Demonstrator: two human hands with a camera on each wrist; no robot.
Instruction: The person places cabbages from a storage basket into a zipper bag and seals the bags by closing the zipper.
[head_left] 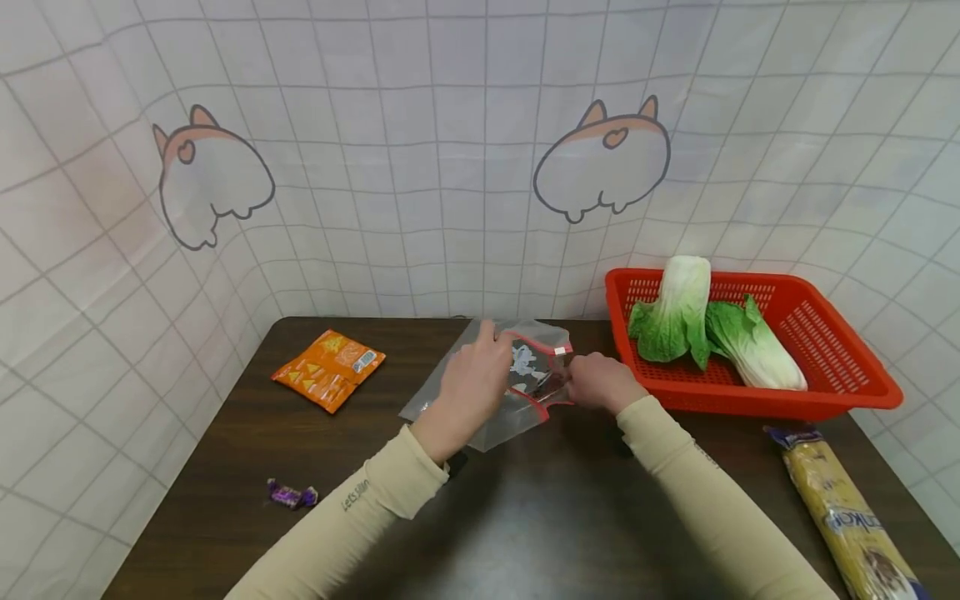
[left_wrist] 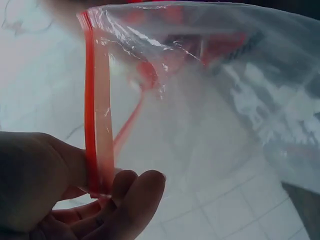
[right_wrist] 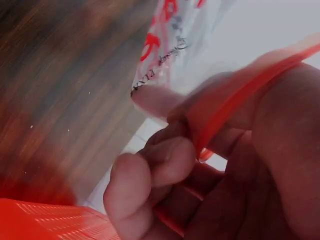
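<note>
pasta packet [head_left: 855, 508] cut off, candy [head_left: 291, 495] unreadable

The left sleeve [head_left: 360, 500] reads "Let's Slim"; other print is illegible.

I see a dark wooden table [head_left: 525, 533] before a white grid-patterned backdrop cloth [head_left: 420, 125]. Two cartoon corgi prints [head_left: 602, 158] mark it; lighting is even.
</note>
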